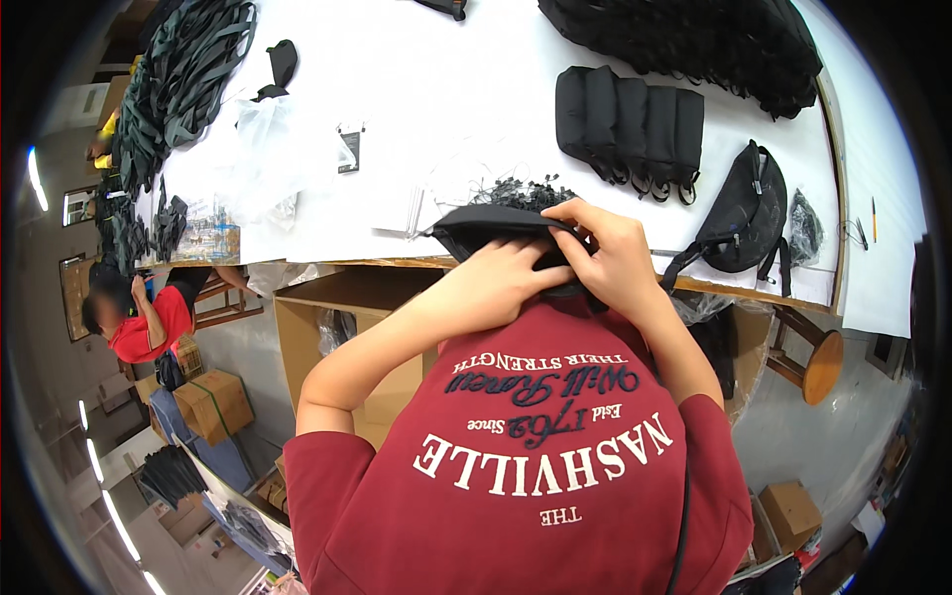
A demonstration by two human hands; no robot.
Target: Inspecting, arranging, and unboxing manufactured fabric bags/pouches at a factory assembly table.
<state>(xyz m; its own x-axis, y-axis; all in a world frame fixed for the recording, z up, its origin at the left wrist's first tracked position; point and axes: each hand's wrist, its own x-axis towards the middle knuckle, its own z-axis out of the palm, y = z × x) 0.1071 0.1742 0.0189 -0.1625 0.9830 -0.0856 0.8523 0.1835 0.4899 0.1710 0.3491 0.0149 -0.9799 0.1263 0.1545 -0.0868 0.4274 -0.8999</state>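
Note:
A black fabric pouch (476,220) is held at the table's front edge, close against my chest, with its mouth spread toward me. My left hand (504,276) reaches into the opening; its fingertips are hidden inside, so their grip does not show. At the pouch's right end, my right hand (610,248) pinches the upper rim between thumb and fingers. Just beyond the pouch lies a heap of small black tags with thin strings (521,190). A finished-looking black waist bag (742,213) rests to the right, its strap hanging toward the edge.
On the white table (426,109) are stacked black pouches (630,129), a large black pile (694,40), bundled dark straps (183,79), clear plastic bags (266,149) and a pen (874,220). An open carton (297,332) and a wooden stool (821,367) stand below. A person in red (159,322) sits left.

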